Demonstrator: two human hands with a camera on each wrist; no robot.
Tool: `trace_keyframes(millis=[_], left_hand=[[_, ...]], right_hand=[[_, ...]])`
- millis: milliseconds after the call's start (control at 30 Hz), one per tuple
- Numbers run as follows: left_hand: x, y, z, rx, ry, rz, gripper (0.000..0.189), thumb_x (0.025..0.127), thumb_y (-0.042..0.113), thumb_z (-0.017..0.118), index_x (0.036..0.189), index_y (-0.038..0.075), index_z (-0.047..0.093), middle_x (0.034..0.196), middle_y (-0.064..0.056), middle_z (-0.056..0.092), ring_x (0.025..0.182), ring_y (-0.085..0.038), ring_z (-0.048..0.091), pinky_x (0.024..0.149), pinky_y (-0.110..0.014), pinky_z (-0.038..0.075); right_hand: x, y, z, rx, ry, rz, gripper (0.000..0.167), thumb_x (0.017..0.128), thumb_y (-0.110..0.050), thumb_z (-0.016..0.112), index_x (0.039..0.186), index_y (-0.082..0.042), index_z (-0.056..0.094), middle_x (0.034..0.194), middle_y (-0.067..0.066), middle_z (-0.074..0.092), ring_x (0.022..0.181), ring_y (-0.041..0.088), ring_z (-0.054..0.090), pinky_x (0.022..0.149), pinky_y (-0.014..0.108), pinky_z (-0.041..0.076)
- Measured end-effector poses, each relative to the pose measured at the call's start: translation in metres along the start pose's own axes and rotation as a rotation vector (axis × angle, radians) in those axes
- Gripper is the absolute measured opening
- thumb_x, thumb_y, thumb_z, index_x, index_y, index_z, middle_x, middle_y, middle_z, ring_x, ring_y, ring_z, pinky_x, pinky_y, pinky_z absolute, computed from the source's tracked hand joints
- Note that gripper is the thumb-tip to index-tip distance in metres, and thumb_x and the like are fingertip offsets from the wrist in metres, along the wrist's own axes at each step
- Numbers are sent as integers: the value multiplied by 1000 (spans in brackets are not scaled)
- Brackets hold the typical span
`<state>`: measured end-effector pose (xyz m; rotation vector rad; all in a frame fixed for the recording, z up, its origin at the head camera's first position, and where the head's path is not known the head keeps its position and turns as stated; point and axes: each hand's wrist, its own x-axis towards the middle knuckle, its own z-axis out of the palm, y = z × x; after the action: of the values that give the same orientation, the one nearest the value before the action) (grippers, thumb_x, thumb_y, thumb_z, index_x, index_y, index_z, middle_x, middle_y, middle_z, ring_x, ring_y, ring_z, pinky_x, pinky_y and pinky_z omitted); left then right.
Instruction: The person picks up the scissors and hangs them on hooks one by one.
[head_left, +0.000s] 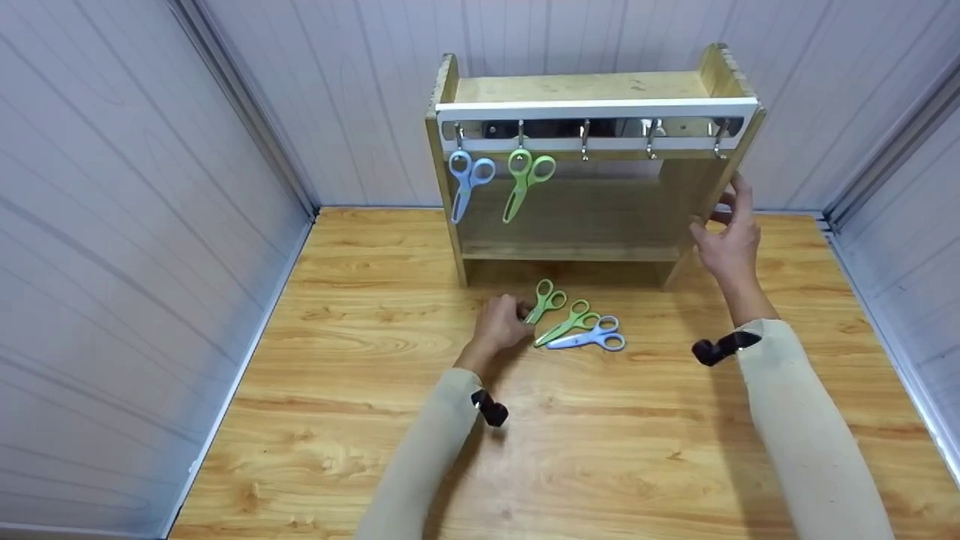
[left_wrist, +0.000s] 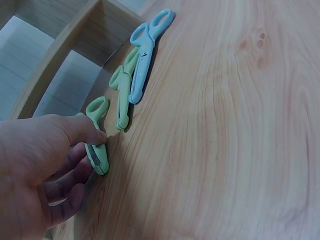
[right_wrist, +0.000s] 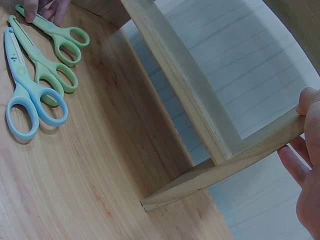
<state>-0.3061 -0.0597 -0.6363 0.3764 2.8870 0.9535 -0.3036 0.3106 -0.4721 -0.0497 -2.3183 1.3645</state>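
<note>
My left hand [head_left: 501, 324] pinches the blade end of a pair of green scissors [left_wrist: 98, 107], thumb on top and fingers curled beside it. Alongside lie another green pair of scissors [right_wrist: 42, 62] and a blue pair [head_left: 589, 337], their blades towards my left hand. My right hand [head_left: 729, 244] grips the right side panel of a wooden shelf [head_left: 577, 251], thumb on the near side and fingers behind. From the hook rail [head_left: 555, 109] on the shelf's front hang blue scissors [head_left: 466, 180] on the leftmost hook and green scissors [head_left: 520, 184] on the second.
Three hooks to the right, such as the middle hook [head_left: 585, 139], carry nothing. The shelf stands upright on a wood-grain tabletop [head_left: 585, 465], close to the pale back wall [head_left: 360, 97]. Panelled walls rise at the left [head_left: 127, 247] and right.
</note>
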Motion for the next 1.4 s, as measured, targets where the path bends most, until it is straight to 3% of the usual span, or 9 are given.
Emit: trace_keyframes(millis=[133, 467, 600, 833, 1100, 1400], left_hand=[[-1, 2, -2, -45, -23, -13, 36, 86, 17, 85, 121, 19, 86, 99, 6, 83, 94, -11, 72, 86, -33, 56], [-2, 4, -7, -107, -57, -6, 35, 91, 16, 84, 126, 17, 84, 111, 0, 87, 107, -16, 80, 102, -41, 62], [-4, 4, -8, -111, -57, 3, 35, 91, 16, 84, 126, 16, 84, 111, 0, 87, 106, -17, 80, 103, -42, 62], [-5, 2, -9, -123, -50, 9, 33, 93, 16, 83, 126, 15, 84, 113, -1, 87, 107, -16, 80, 103, -42, 62], [-7, 2, -9, -155, -39, 30, 33, 93, 15, 81, 126, 15, 84, 112, -2, 88, 101, -14, 79, 95, -38, 63], [-7, -1, -6, -175, -34, 34, 31, 95, 17, 81, 126, 17, 84, 111, 1, 87, 98, -8, 76, 94, -33, 61]], right_hand=[[0, 1, 0, 11, -1, -2, 85, 103, -10, 70, 176, -30, 31, 159, 17, 66, 132, 39, 71, 91, 14, 51], [3, 3, -1, 5, -22, 32, 88, 105, -10, 68, 178, -34, 26, 165, 17, 61, 138, 39, 68, 94, 19, 54], [4, 2, 0, 8, -25, 39, 89, 104, -9, 68, 178, -34, 26, 165, 17, 62, 138, 39, 68, 94, 18, 53], [5, 1, 1, -8, -38, 51, 89, 106, -9, 67, 179, -34, 23, 167, 15, 60, 141, 38, 67, 105, 31, 58], [4, 1, 1, 7, -12, 29, 88, 104, -7, 68, 177, -34, 28, 160, 15, 65, 134, 36, 70, 91, 16, 52], [3, 2, 0, 8, -20, 25, 88, 104, -9, 69, 177, -36, 27, 162, 18, 64, 136, 38, 69, 92, 16, 53]])
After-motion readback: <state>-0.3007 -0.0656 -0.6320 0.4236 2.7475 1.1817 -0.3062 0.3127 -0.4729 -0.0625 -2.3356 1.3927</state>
